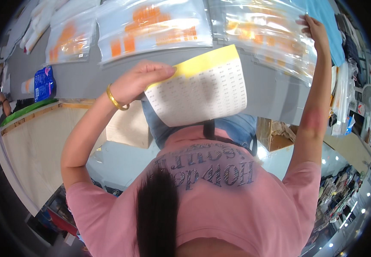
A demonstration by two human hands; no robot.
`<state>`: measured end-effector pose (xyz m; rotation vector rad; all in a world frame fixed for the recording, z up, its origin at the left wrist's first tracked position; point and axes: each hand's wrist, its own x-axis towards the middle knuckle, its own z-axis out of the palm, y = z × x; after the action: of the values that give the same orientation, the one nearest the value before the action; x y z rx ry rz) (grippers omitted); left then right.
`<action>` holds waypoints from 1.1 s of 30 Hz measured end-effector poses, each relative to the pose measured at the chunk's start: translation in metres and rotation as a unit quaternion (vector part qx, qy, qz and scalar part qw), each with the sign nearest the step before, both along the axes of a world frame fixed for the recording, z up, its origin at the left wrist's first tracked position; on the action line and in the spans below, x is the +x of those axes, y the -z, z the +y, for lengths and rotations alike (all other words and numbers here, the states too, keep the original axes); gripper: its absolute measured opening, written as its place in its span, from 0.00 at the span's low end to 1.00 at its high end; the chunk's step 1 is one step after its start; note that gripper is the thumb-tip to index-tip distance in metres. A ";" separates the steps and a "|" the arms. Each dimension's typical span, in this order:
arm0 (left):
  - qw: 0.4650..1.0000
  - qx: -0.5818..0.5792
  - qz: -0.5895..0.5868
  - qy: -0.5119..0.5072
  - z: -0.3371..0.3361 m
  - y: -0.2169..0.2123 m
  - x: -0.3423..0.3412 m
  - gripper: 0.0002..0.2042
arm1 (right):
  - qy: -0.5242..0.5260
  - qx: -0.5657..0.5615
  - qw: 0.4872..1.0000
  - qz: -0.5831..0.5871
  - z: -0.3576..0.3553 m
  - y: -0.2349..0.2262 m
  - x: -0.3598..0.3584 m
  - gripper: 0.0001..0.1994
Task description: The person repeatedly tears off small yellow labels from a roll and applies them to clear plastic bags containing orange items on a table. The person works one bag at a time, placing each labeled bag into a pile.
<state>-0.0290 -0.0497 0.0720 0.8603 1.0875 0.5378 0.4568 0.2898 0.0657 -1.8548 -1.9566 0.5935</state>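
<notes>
My left hand (140, 82) pinches the left edge of a sticker sheet (202, 92) between thumb and fingers, holding it tilted above the table's near edge. Rows of small printed white labels cover most of the sheet, and a bare yellow strip runs along its top. Far to the right, my outstretched right hand (313, 29) has its fingers apart at the edge of a pile of clear plastic bags (266, 36) with orange print. A blue cloth or sheet (327, 32) lies right beside that hand. Whether its fingertips touch the bags, I cannot tell.
More clear bags with orange print lie across the grey table (121, 77), one at the middle (155, 30) and one at the left (70, 40). A blue pouch (44, 83) stands at the left end. Below the table are an open cardboard box (275, 135) and a wooden panel (35, 150).
</notes>
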 end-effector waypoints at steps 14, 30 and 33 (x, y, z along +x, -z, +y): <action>0.999 0.015 -0.029 -0.033 0.015 -0.010 0.016 0.17 | -0.377 0.169 0.887 0.208 -0.283 -0.001 -0.232 0.10; 0.645 0.633 0.398 0.161 0.035 0.067 0.025 0.06 | -0.179 -0.139 0.937 0.266 -0.185 0.054 -0.236 0.09; 0.648 0.636 0.392 0.150 0.036 0.065 0.025 0.07 | -0.191 -0.097 0.943 0.255 -0.182 0.058 -0.245 0.09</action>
<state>-0.0040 -0.0136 0.0066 2.6828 1.1883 0.6310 0.2122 0.1080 0.0073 -1.2342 -1.9423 1.2816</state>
